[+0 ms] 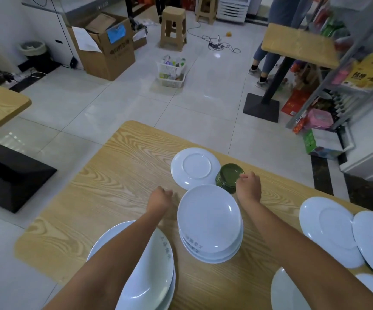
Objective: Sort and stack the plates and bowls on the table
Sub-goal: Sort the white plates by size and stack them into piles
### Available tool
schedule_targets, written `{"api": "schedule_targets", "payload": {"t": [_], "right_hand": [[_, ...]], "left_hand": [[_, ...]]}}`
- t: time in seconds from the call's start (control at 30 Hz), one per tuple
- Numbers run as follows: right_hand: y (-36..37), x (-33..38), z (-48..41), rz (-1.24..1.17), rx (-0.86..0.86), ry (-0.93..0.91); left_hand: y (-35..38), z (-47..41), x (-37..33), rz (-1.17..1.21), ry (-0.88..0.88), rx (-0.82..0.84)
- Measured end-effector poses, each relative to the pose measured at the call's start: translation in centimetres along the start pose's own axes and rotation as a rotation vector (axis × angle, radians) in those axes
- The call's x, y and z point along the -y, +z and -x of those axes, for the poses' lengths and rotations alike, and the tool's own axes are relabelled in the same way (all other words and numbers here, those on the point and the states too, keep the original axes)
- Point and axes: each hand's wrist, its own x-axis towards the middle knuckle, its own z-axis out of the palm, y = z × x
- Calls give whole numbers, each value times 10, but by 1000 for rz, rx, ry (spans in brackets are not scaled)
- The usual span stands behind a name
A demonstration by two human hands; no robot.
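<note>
1. Two stacks of glossy white oval plates lie nearest on the worktop (118,175): the left stack (145,276) under the left forearm and the centre stack (210,220) between the arms. Grey lettering marks their rims.
2. Round white plates (328,229), upside down and overlapping, sit at the right edge.
3. Worktop surface: pale wood-grain laminate with rounded corners.
4. Left hand (161,196) hovers just left of the centre stack, fingers loosely curled, holding nothing.
5. Right hand (248,186) curls its fingers over the rim of the stacked dark green bowls (228,175), which stand beyond the centre stack.
6. One upturned round plate (192,167), foot ring showing, lies just beside the bowls.
7. Beyond: shiny pale floor tiles (114,104), a beige plastic stool (173,27), an open cardboard box (107,48) and a white lattice basket (172,73).
</note>
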Motion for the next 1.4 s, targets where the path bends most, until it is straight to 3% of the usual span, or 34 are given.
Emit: {"api": "schedule_targets", "payload": {"t": [0.1,0.27,0.37,0.5,0.63,0.73,0.87,0.97,1.2,1.33,1.4], "right_hand": [[11,39,-16,-73,57,-72],[49,83,-30,-71,422,-76],[77,89,-30,109,582,-80],[103,88,-30,499,660,-69],[125,93,-14,551,751,-28],[132,102,-15,429,696,-71],[123,104,-43,252,437,63],[121,100,-54,245,473,226],[126,97,-55,137,475,404],[124,98,-46,-28,508,420],[124,103,-42,-179,488,401]], "left_hand": [[-4,-16,-15,197,-70,41],[-5,-42,-39,399,-127,107],[-3,-59,-48,367,-131,123],[-3,-76,-53,404,-117,132],[-1,-92,-59,380,-83,72],[0,-102,-61,332,-91,-8],[-1,-111,-57,261,-169,-131],[-3,-109,-55,242,-337,-161],[-13,-106,-62,334,-486,-30],[-28,-109,-49,575,-593,-96],[-36,-109,-44,816,-638,-155]]}}
